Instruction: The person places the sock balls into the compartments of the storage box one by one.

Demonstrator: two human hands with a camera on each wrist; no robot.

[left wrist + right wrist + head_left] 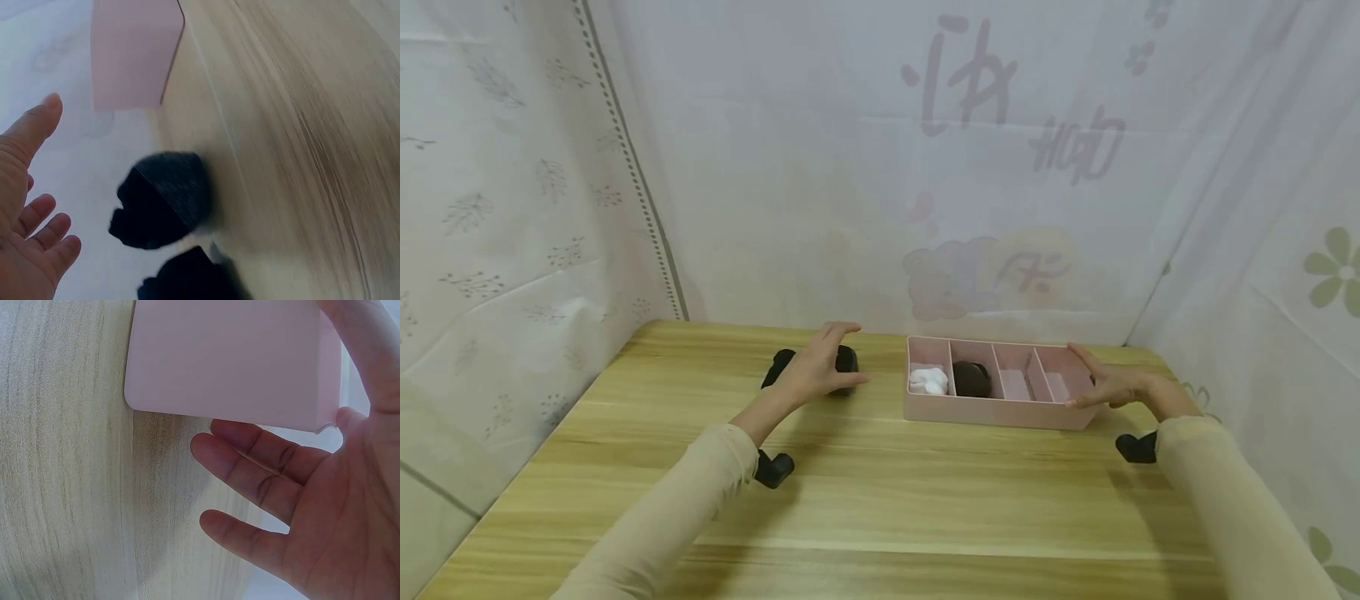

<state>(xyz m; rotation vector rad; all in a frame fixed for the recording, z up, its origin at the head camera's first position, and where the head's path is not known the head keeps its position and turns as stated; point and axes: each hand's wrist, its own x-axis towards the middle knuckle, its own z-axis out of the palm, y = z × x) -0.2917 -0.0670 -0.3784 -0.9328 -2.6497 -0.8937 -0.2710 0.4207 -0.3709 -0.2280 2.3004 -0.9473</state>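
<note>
My left hand [808, 372] is over the back left of the table, thumb and fingers spread with nothing between them. Beside it lie two dark balled-up cloth bundles, like rolled socks: one [779, 365] partly behind the hand, another [847, 360] between thumb and fingers in the head view. The left wrist view shows the ribbed knit of the nearer bundle [169, 197]. My right hand [1116, 387] spans the right end of a pink divided box [992, 410], thumb and index finger gripping its rim. Its other fingers [250, 481] extend loosely beside the end wall.
A white bundle [928, 381] sits in the box's leftmost compartment, a dark brown one [972, 379] in the compartment beside it. Black wrist-worn devices [773, 468] hang below both wrists. Printed curtains [790, 167] enclose the wooden table [880, 508] at back and sides.
</note>
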